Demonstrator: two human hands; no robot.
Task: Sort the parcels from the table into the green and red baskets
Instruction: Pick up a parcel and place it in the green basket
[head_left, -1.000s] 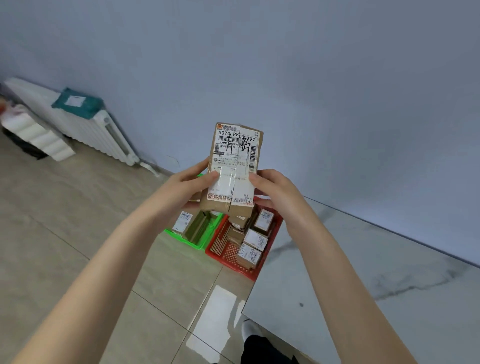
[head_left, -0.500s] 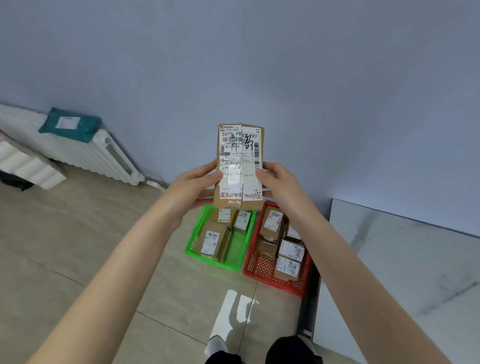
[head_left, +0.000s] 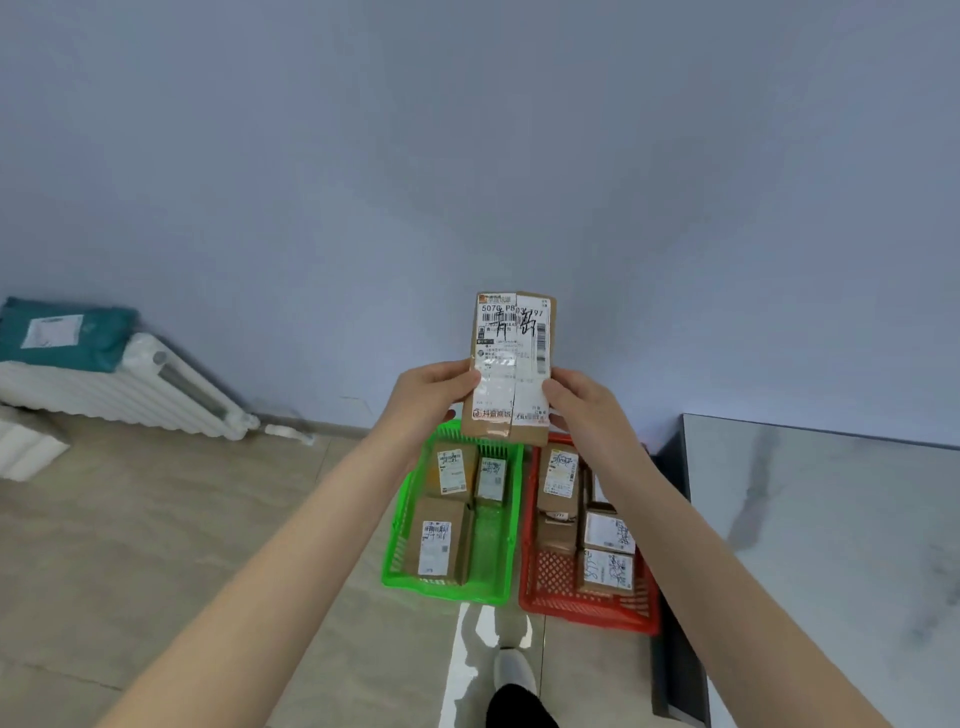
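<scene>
A brown cardboard parcel (head_left: 511, 364) with a white shipping label and black handwritten marks is held upright in front of me, label facing me. My left hand (head_left: 431, 397) grips its lower left edge and my right hand (head_left: 579, 402) grips its lower right edge. Below it on the floor stand the green basket (head_left: 410, 540) with three labelled parcels and, touching it on the right, the red basket (head_left: 561, 597) with several labelled parcels. The held parcel hides the far rims of both baskets.
A marble-topped table (head_left: 831, 545) fills the right side, its dark edge next to the red basket. A white radiator (head_left: 130, 389) with a teal mailer bag (head_left: 62, 332) on it stands along the wall at left. My shoe (head_left: 514, 675) is on the tiled floor.
The view has swung left and down, so both baskets now show fully below the parcel and the table sits further right. Both hands keep the same grip on the parcel.
</scene>
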